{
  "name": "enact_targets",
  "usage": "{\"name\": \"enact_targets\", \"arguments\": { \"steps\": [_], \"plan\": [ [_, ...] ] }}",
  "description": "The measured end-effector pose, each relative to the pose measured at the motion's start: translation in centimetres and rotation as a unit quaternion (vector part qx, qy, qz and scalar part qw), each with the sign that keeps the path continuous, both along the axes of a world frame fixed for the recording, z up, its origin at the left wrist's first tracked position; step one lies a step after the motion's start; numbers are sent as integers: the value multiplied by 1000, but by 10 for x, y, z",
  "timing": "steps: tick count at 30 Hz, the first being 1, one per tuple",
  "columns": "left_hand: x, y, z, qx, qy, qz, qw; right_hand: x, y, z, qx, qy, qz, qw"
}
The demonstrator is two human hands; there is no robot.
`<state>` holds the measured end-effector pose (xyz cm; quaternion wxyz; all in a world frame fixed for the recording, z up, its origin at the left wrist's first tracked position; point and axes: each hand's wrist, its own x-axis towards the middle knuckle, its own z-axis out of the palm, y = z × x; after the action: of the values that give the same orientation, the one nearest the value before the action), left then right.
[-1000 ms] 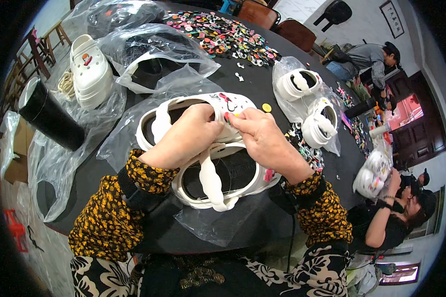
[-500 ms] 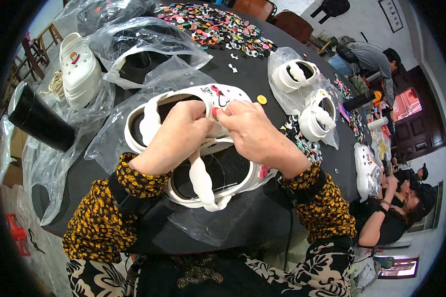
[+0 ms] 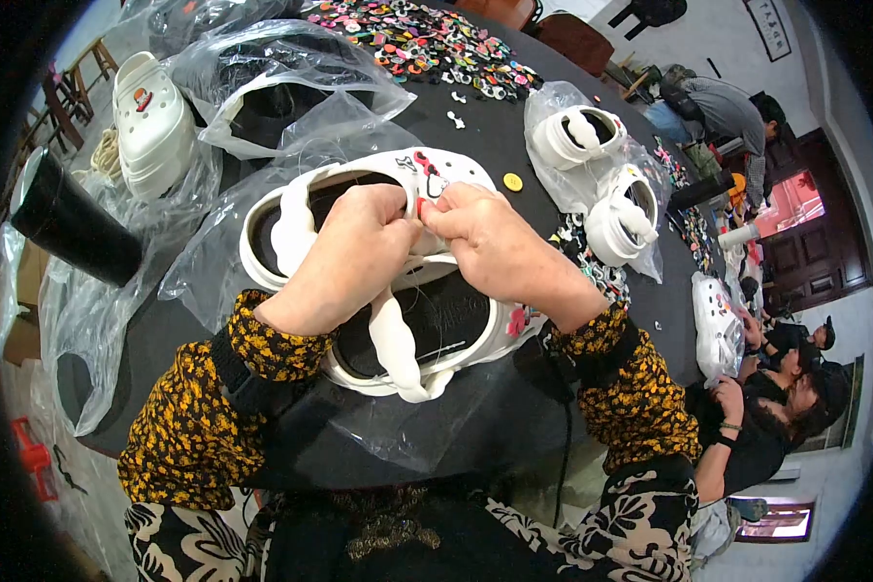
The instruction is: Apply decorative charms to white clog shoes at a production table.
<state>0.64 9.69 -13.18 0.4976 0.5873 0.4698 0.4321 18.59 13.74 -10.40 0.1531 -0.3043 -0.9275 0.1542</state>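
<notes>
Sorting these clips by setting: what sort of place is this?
Likely a small workshop for decorating clogs: white clogs in clear plastic bags, a heap of colourful charms on a black round table, other people working alongside.

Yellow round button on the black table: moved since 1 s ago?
No. The small yellow round button stays just off the toe of the white clog pair on the black table, left of the bagged white clogs; only the camera shifted.
</notes>
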Motion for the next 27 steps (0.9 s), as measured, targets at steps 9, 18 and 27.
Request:
{"name": "enact_targets", "arguments": {
  "steps": [9, 18, 27],
  "plan": [
    [5, -2, 16, -45, -18, -5, 999, 3, 10, -2, 41, -28, 7, 999],
    [4, 5, 9, -23, -61, -19, 998, 8, -8, 30, -74, 90, -57, 991],
    [6, 4, 14, 75, 107, 25, 991, 60, -25, 48, -65, 137, -172, 973]
  ]
}}
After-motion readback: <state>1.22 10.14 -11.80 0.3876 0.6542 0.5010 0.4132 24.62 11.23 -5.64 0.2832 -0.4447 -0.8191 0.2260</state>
